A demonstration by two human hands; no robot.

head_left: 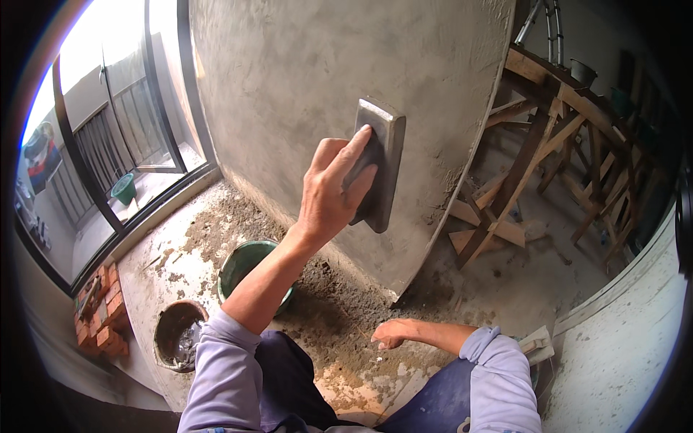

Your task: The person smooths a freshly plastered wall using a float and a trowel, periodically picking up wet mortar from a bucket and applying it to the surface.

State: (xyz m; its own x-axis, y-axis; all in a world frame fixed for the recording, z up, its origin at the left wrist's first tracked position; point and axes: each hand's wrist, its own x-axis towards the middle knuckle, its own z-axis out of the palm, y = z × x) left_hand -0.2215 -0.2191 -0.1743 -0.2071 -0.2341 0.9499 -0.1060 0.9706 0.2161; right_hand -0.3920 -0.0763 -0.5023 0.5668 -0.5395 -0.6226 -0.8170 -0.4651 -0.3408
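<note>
My left hand (333, 184) is closed round the handle of a grey plastering float (390, 169). The float is held up at the plastered wall (289, 65), its long side roughly upright; the handle is mostly behind my fingers. Wet-looking, streaked grey plaster covers the wall down to its lower edge. Low in front of my right knee, my right hand (393, 333) hangs with its fingers curled together, and no tool shows in it. A green bucket (232, 268), partly behind my left forearm, stands near the wall's foot.
Left of my legs is a second bucket (167, 346) with wet grey contents. Bricks (105, 310) are stacked beside the glass door (126, 108). Crumbled mortar (325, 289) litters the floor. Past the wall's right edge stands a wooden trestle frame (530, 159) with a small bucket (583, 71) on top.
</note>
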